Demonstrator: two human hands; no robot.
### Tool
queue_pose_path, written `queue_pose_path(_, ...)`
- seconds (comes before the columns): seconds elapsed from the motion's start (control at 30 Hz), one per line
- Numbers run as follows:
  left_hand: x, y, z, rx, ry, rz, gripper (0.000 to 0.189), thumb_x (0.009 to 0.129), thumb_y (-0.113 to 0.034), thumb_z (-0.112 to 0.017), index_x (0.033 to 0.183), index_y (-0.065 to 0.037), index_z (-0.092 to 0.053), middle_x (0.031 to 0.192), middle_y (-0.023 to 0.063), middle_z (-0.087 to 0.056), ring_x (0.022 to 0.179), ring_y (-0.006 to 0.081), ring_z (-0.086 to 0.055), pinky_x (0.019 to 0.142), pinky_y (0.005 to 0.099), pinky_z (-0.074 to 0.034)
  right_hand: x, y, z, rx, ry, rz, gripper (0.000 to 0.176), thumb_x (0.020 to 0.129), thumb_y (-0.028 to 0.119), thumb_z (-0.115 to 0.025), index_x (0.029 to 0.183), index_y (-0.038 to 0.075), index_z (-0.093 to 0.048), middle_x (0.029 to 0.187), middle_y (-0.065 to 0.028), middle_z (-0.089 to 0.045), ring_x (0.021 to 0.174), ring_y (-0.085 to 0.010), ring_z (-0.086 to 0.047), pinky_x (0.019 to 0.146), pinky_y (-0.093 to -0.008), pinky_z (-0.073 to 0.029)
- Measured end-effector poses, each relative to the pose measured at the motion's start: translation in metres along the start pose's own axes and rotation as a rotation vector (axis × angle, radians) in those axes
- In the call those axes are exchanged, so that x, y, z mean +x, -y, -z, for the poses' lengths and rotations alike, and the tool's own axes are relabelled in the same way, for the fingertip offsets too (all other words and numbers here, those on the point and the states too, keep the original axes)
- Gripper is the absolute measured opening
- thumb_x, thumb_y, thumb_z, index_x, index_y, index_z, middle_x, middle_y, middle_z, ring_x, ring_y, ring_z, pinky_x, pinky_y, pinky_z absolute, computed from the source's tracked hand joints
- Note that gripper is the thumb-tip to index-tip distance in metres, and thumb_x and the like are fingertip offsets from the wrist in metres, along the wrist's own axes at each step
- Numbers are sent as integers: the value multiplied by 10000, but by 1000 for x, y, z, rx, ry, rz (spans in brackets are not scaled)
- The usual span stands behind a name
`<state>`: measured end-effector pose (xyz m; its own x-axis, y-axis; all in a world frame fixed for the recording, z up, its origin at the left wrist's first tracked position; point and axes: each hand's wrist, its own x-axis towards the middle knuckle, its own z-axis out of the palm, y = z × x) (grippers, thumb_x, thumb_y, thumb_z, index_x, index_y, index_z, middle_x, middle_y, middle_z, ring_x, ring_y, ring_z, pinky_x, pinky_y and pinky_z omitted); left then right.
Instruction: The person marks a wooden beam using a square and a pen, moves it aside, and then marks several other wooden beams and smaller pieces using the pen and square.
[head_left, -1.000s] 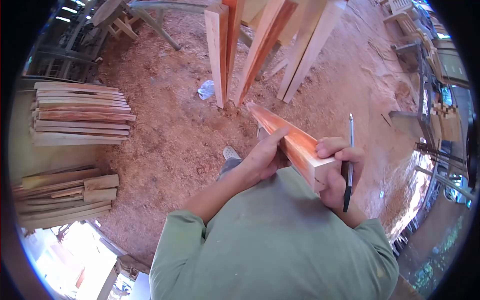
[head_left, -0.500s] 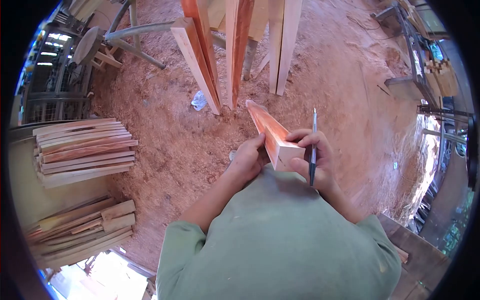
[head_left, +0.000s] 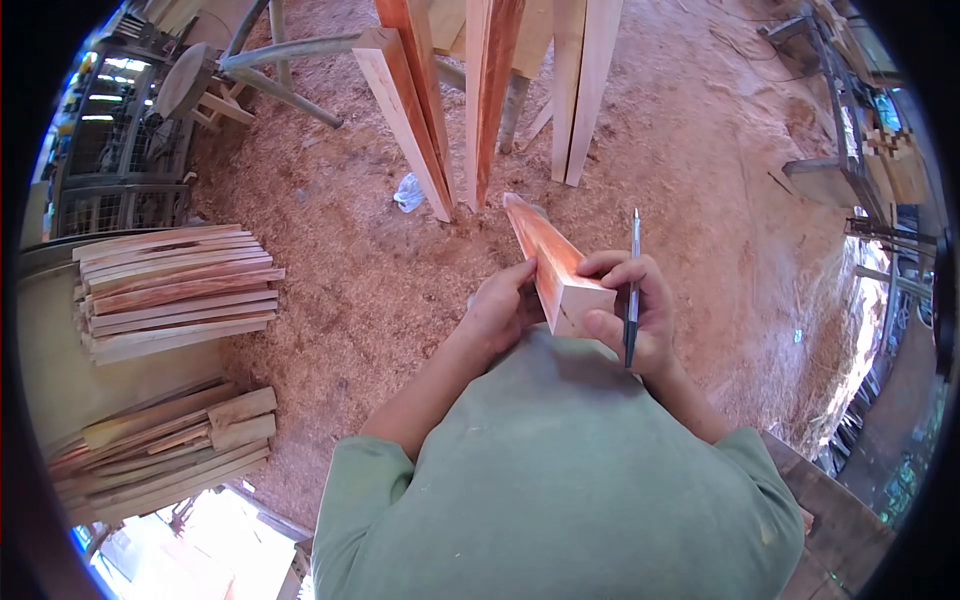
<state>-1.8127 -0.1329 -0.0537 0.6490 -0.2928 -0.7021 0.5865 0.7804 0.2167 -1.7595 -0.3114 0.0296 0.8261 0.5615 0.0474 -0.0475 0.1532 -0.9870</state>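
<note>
A squared length of reddish wood (head_left: 548, 255) points away from my chest, its pale end face towards me. My left hand (head_left: 503, 307) grips its left side, with the fingertips partly hidden beneath. My right hand (head_left: 642, 312) pinches the near end at the right, thumb on the end face and fingers on top. A slim pen (head_left: 632, 290) with a dark lower part is also held between the fingers of my right hand, upright in view. Past the far end of the piece, several long timbers (head_left: 484, 100) lean or stand at the top centre.
Stacked wooden strips (head_left: 180, 290) lie at the left, with a second pile of boards (head_left: 170, 445) below. A crumpled plastic bag (head_left: 408, 193) rests on the shaving-covered floor (head_left: 340, 300). Pole trestles (head_left: 290, 52) stand upper left, and a workbench (head_left: 825, 180) upper right.
The surroundings have shifted slightly right and mostly upward in view. Both hands keep their hold on the wood, and the pen remains in my right hand.
</note>
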Motion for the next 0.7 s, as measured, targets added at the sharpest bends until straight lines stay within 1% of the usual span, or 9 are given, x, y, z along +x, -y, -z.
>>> queue_pose_path(0.07,-1,-3,0,22,2,24,527,1036,-402,-456,1336,27,-512,1217,180,-638,1093,304,-633,988,443,-481,0,2,0,9,5,-34,391,831,99,-781,1105,31,-511,1249,-165,-558,1146,-206,-552,975,-352,-447)
queue_pose_path(0.13,-7,-11,-6,76,2,83,650,983,-541,-496,1346,-2,-521,1194,169,-650,1087,301,-630,967,435,-476,1,1,-1,18,6,-66,407,822,105,-792,1106,32,-510,1259,-166,-554,1157,-210,-548,980,-352,-446)
queue_pose_path(0.27,4,-8,2,155,0,60,725,932,-628,-514,1344,-32,-534,1178,162,-659,1103,283,-620,961,420,-473,-1,-5,0,21,-1,-101,516,779,146,-842,1142,41,-490,1294,-165,-534,1194,-219,-528,1023,-372,-424)
queue_pose_path(0.37,5,-13,-3,155,44,72,644,943,-526,-505,1344,-24,-521,1216,168,-643,1142,293,-602,1004,453,-452,-2,-2,-3,73,-25,-136,583,766,176,-860,1177,45,-468,1319,-164,-512,1207,-219,-518,1051,-389,-408)
queue_pose_path(0.43,-4,-13,-15,-92,199,69,581,943,-385,-422,1373,3,-468,1295,191,-593,1201,324,-576,1065,482,-420,0,3,-3,129,-44,-150,610,764,188,-865,1193,46,-456,1327,-163,-501,1210,-218,-514,1061,-396,-402)
queue_pose_path(0.47,-10,-12,-21,-82,197,73,581,943,-385,-422,1373,3,-468,1295,191,-593,1201,324,-576,1065,482,-420,0,6,-3,52,-54,-150,624,764,193,-867,1202,41,-450,1325,-159,-496,1211,-219,-513,1063,-400,-404)
queue_pose_path(0.53,-20,-12,-31,-201,189,38,568,943,-272,-310,1396,49,-427,1321,217,-558,1213,341,-575,1070,473,-447,0,5,-3,-17,-73,-142,637,764,199,-869,1210,37,-444,1324,-155,-491,1211,-220,-513,1066,-403,-406)
queue_pose_path(0.6,-21,-14,-29,-182,207,60,575,943,-276,-289,1394,53,-427,1333,225,-546,1225,348,-565,1081,480,-435,-1,2,-2,81,-43,-260,644,759,200,-873,1214,25,-451,1294,-144,-504,1204,-215,-515,1069,-406,-408)
queue_pose_path(0.7,-17,-10,-22,-188,238,68,583,946,-284,-269,1390,59,-426,1347,231,-534,1236,353,-555,1095,484,-420,0,6,-3,83,-33,-300,636,760,202,-871,1212,15,-465,1270,-131,-519,1194,-208,-518,1073,-409,-403)
